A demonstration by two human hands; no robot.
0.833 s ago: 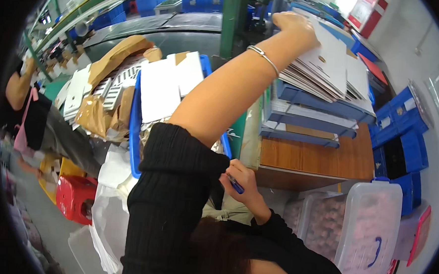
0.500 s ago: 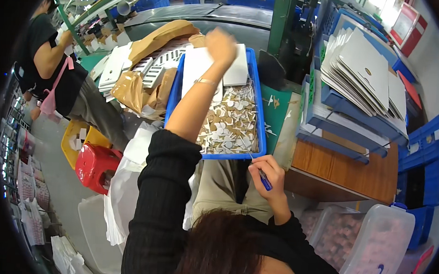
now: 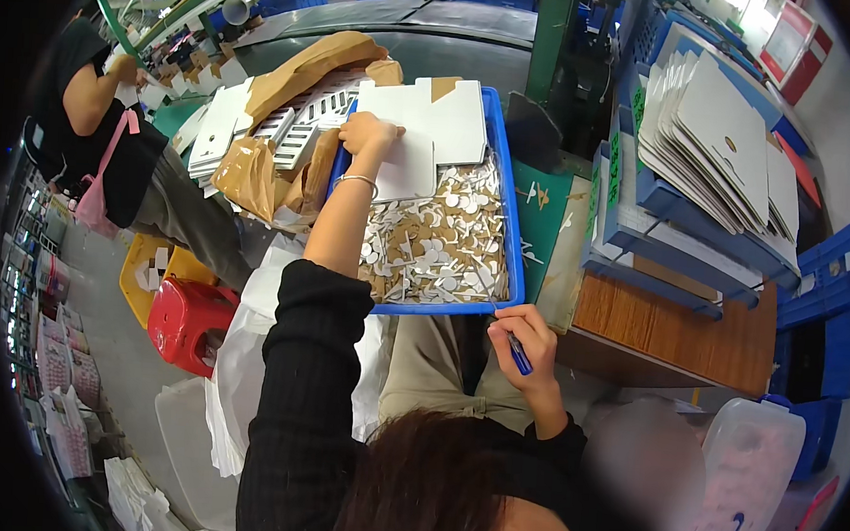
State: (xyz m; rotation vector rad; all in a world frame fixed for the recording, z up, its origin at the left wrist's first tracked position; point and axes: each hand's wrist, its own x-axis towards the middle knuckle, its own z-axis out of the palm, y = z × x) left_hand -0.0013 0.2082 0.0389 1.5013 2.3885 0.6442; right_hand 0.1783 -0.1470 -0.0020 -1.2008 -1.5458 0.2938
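A blue tray (image 3: 518, 261) stands before me, filled with small white and brown cardboard scraps (image 3: 441, 242). White cardboard sheets (image 3: 456, 123) lie across its far part, one with a brown patch at its far edge. At the upper left of the nearer sheet (image 3: 406, 173) is my left hand (image 3: 369, 136), its fingers curled on the edge and partly hidden. My right hand (image 3: 528, 346), by the tray's near right corner, is closed round a blue-handled tool (image 3: 518, 355). The tool's thin tip points to the tray rim; its exact kind is unclear.
Left of the tray lie brown paper (image 3: 310, 67) and slotted white pieces (image 3: 297, 143). Blue bins of white sheets (image 3: 720, 137) stand on a wooden cabinet (image 3: 671, 336) at right. A person (image 3: 105, 133) stands at left near a red stool (image 3: 186, 325).
My left hand has come down and leftward from the far sheets to the nearer sheet's left edge. The far sheet's brown patch now shows. My right hand still holds the tool.
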